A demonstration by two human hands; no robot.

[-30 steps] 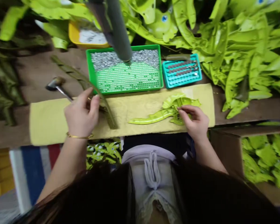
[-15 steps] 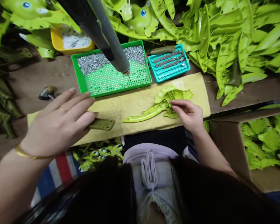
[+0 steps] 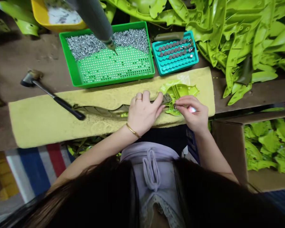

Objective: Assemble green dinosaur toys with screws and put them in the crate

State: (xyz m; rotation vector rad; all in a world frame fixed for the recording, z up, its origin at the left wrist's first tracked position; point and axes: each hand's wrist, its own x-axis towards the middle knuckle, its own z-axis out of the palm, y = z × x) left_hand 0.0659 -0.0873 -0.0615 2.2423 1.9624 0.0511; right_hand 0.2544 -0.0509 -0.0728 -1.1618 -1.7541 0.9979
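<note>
My left hand (image 3: 146, 112) grips a long, curved olive-green plastic strip (image 3: 102, 111), thumb and fingers around its right part. The strip's right end lies over a lime-green plastic half-shell (image 3: 180, 90), whose ribbed inside faces up on the yellow cloth (image 3: 45, 122). My right hand (image 3: 194, 114) is closed in a pinch at the shell's lower right, beside a small dark metallic bit. What the fingertips hold is hidden. A pinkish-white light (image 3: 192, 109) glows at those fingers. The shell's lower left part is mostly covered by the strip and my left hand.
A hammer (image 3: 59, 99) rests across the cloth's left side. Behind stand a green tray (image 3: 109, 81) of screws and a teal tray (image 3: 178, 70) of small round pieces. A screwdriver (image 3: 97, 22) hangs over the screws. Lime-green parts (image 3: 239, 41) are heaped at right.
My left hand has moved right with the olive strip and brought its end over the lime-green shell. My right hand stays at the shell; a light now glows there. The hammer is uncovered.
</note>
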